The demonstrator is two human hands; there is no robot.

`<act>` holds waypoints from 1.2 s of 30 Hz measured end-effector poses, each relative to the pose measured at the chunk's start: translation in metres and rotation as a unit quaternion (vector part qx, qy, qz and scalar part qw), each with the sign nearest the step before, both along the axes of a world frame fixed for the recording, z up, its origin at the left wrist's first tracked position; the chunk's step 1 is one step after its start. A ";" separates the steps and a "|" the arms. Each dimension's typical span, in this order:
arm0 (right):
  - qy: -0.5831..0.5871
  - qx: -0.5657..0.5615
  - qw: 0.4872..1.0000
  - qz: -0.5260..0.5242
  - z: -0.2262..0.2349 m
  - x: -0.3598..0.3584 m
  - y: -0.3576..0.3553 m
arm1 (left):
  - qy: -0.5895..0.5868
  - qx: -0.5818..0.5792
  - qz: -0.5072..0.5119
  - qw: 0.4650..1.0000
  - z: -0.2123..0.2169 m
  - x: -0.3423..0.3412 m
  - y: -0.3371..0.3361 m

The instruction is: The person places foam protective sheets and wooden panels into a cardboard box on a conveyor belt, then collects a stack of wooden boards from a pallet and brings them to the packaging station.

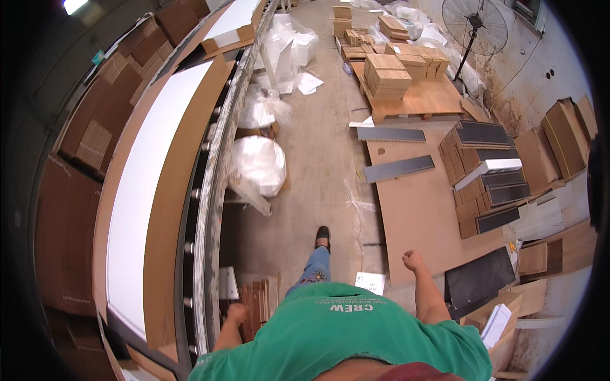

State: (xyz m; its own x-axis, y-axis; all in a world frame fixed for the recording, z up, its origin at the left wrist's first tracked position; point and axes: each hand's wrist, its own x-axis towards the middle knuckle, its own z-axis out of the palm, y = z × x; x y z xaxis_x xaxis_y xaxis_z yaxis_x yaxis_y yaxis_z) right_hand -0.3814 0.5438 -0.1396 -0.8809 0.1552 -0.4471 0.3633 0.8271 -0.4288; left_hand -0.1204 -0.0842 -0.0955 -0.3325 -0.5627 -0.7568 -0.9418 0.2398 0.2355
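My left hand point(237, 312) hangs beside the roller conveyor point(213, 184), its fingers curled in and nothing seen in them. Out to the right, my right hand point(413, 260) is loosely closed, with nothing showing in it. It is above the near left part of a flat cardboard sheet point(419, 216) on the floor. Along the conveyor lies a long open brown carton point(168, 254) with a white panel point(155, 165) in it. Below my left hand, brown boards point(255, 301) stand near the conveyor's foot.
Dark grey strips point(400, 168) lie on the cardboard sheet beside stacked cartons point(467, 171). Farther off, a wooden pallet point(419, 105) bears small boxes point(387, 75), with a standing fan point(475, 22) behind. Wrapped plastic point(259, 162) sits under the conveyor. One shoe point(323, 237) steps on the concrete aisle.
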 end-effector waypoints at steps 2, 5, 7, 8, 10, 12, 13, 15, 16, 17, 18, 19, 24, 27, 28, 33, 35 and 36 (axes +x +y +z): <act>-0.022 -0.052 0.997 -0.043 -0.009 -0.052 -0.024 | -0.115 0.021 -0.120 0.986 0.038 -0.079 0.017; -0.098 -0.054 0.994 0.004 -0.003 -0.125 -0.052 | -0.118 0.050 -0.267 0.955 0.049 -0.223 0.036; -0.163 -0.011 0.981 0.108 0.007 -0.146 -0.065 | -0.085 0.071 -0.351 0.930 0.033 -0.304 0.047; -0.209 0.004 0.962 0.176 0.011 -0.167 -0.070 | -0.066 0.072 -0.387 0.917 0.023 -0.342 0.045; -0.185 -0.017 0.977 0.109 0.009 -0.197 -0.068 | 0.107 0.011 -0.373 0.922 -0.024 -0.431 0.044; -0.175 -0.034 0.983 0.046 -0.001 -0.224 -0.058 | 0.184 0.038 -0.387 0.903 0.012 -0.546 0.060; -0.176 -0.038 0.983 0.023 -0.006 -0.237 -0.048 | 0.214 0.051 -0.396 0.891 0.019 -0.592 0.062; -0.220 -0.039 0.975 -0.003 -0.011 -0.297 -0.047 | 0.237 0.054 -0.399 0.884 0.026 -0.684 0.062; -0.281 -0.031 0.959 -0.008 -0.003 -0.316 -0.042 | 0.242 0.061 -0.399 0.882 0.024 -0.720 0.065; -0.345 -0.020 0.938 -0.007 0.006 -0.335 -0.037 | 0.280 0.038 -0.388 0.877 0.025 -0.753 0.068; -0.317 0.021 0.948 0.036 -0.043 -0.346 -0.012 | 0.317 0.022 -0.383 0.867 0.027 -0.783 0.072; -0.285 0.076 0.952 0.085 -0.093 -0.358 0.019 | 0.328 0.029 -0.352 0.876 0.019 -0.803 0.072; -0.109 0.006 0.994 -0.005 -0.080 -0.584 0.000 | 0.169 0.062 -0.303 0.936 -0.021 -0.822 0.034; -0.029 0.031 0.999 0.021 -0.023 -0.719 -0.044 | 0.000 0.079 -0.414 0.907 -0.060 -0.820 -0.001; -0.051 0.014 0.998 0.033 -0.006 -0.760 -0.058 | -0.026 0.068 -0.410 0.909 -0.081 -0.814 -0.009; -0.007 -0.001 0.998 0.065 0.023 -0.925 -0.113 | -0.067 0.100 -0.321 0.939 -0.102 -0.871 -0.031; 0.008 -0.041 0.999 0.003 0.031 -0.966 -0.145 | -0.061 0.104 -0.321 0.939 -0.105 -0.921 -0.050; -0.025 -0.028 0.999 0.013 0.020 -0.976 -0.153 | -0.050 0.104 -0.328 0.938 -0.109 -0.954 -0.061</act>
State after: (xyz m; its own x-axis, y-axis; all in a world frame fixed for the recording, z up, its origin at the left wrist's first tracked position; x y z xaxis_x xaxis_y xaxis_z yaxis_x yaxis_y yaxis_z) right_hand -1.3578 0.3910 -0.1196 -0.8607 0.1059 -0.4980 0.3643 0.8113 -0.4572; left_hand -1.0741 -0.1451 -0.2048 -0.4769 -0.0985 -0.8734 -0.6283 0.7331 0.2604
